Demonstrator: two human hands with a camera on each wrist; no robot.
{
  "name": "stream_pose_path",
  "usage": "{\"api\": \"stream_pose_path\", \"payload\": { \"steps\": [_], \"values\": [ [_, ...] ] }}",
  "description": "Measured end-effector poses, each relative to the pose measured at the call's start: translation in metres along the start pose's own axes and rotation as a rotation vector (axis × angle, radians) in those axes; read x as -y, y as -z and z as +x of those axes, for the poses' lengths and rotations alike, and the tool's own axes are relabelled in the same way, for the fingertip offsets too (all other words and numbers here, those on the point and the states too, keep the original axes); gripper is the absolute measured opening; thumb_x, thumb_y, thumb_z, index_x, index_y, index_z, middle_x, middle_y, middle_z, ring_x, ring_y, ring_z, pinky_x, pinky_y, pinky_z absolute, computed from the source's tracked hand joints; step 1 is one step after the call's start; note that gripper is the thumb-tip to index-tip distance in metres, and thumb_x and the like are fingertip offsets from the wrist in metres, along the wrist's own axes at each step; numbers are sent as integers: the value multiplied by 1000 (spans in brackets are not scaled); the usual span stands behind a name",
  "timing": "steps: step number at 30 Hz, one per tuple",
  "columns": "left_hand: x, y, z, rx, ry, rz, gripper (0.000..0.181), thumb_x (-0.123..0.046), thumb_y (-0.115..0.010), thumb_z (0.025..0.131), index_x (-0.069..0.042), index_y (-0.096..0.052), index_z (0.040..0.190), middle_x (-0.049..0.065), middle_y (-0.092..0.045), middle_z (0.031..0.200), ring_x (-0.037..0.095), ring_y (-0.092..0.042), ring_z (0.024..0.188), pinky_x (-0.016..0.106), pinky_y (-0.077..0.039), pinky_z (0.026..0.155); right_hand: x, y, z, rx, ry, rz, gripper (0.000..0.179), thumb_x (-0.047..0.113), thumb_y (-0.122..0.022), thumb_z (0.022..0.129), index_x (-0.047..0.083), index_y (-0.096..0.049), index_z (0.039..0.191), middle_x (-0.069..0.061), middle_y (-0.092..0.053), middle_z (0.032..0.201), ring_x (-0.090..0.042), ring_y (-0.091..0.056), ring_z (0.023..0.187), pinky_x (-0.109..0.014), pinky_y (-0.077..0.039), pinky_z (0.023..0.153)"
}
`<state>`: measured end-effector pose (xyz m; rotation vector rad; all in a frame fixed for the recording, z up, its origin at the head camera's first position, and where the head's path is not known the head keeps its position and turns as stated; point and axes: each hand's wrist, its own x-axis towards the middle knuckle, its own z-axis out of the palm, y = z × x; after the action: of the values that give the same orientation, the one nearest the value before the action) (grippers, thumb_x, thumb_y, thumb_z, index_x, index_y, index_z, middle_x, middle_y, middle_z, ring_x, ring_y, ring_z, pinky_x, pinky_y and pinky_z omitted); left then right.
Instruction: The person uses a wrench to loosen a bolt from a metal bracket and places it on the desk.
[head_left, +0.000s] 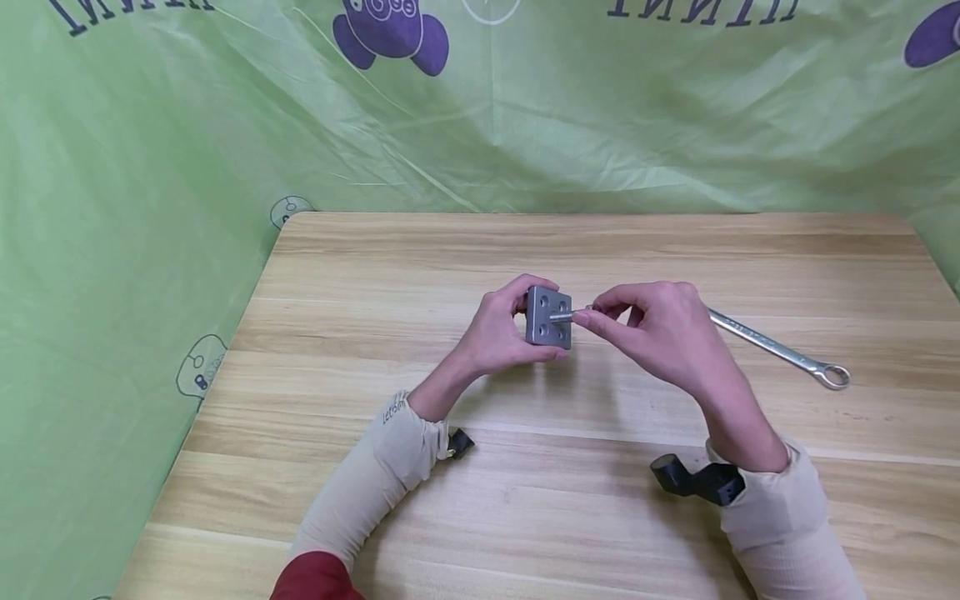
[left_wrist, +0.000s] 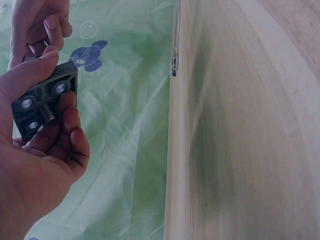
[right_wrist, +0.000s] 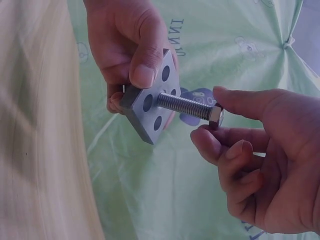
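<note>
My left hand (head_left: 495, 332) grips a small grey metal plate (head_left: 553, 335) by its edges, holding it tilted above the table. The plate has several round holes and a central one. A silver hex bolt (right_wrist: 186, 106) stands in the centre, its threaded tip (left_wrist: 49, 113) poking out of the back in the left wrist view. Most of the thread shows on the front side. My right hand (head_left: 667, 337) pinches the bolt's hex head (right_wrist: 216, 116) between thumb and index finger, the other fingers curled loosely. In the head view the fingers hide the bolt head.
A combination wrench (head_left: 772, 343) lies on the wooden table (head_left: 390, 275) to the right, its near end hidden behind my right hand. Green printed fabric (head_left: 525, 142) hangs behind the table and along its left side. Black wrist cameras (head_left: 697, 481) stick out from both sleeves.
</note>
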<state>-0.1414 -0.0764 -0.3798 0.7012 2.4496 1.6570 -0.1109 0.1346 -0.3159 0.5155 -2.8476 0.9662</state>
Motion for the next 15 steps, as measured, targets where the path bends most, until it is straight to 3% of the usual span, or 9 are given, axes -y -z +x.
{"api": "stream_pose_path", "payload": {
  "steps": [8,15],
  "values": [
    [0,0,0,0,0,-8,71,-8,-90,59,-5,-56,121,13,-71,107,19,-69,89,34,-52,88,-2,-2,-1,-66,133,24,16,25,-78,80,16,-76,93,3,-73,78,0,-45,50,-20,-35,47],
    [-1,0,0,1,0,-15,72,-8,-90,59,-3,-55,122,14,-71,105,19,-69,88,38,-52,88,-4,-4,-1,-134,253,45,21,9,-80,73,15,-77,93,0,-75,82,0,-46,53,-14,-35,49]
  ]
}}
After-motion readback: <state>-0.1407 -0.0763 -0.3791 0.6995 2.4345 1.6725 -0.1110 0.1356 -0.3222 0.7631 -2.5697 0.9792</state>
